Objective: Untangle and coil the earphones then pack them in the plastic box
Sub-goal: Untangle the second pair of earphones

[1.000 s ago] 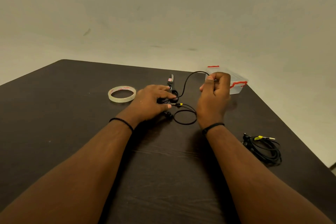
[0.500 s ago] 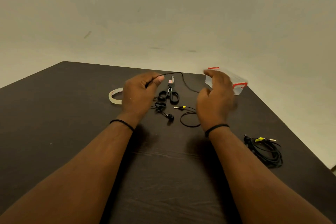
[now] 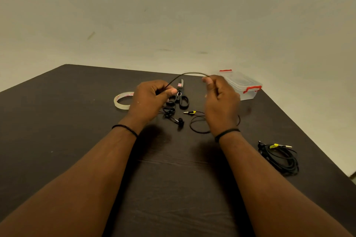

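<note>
Black earphones (image 3: 192, 73) arch between our hands above the desk (image 3: 77, 140): our left hand (image 3: 152, 98) pinches one stretch, our right hand (image 3: 219, 100) another; the plastic box (image 3: 240, 84) sits behind.

Dark brown table (image 3: 77, 140) with a faint wood grain, seen from above and filling the lower half of the view. Its far edge runs slightly downward to the right, and its right edge recedes diagonally toward the lower right corner. Behind the table stands a plain, pale greenish-grey wall (image 3: 173, 15), matte and unadorned, bearing a few small dark marks and scuffs above the table's far edge. To the right of the table the same pale surface continues downward. Lighting is dim and even, with soft shadows lying on the tabletop near its centre.
</note>
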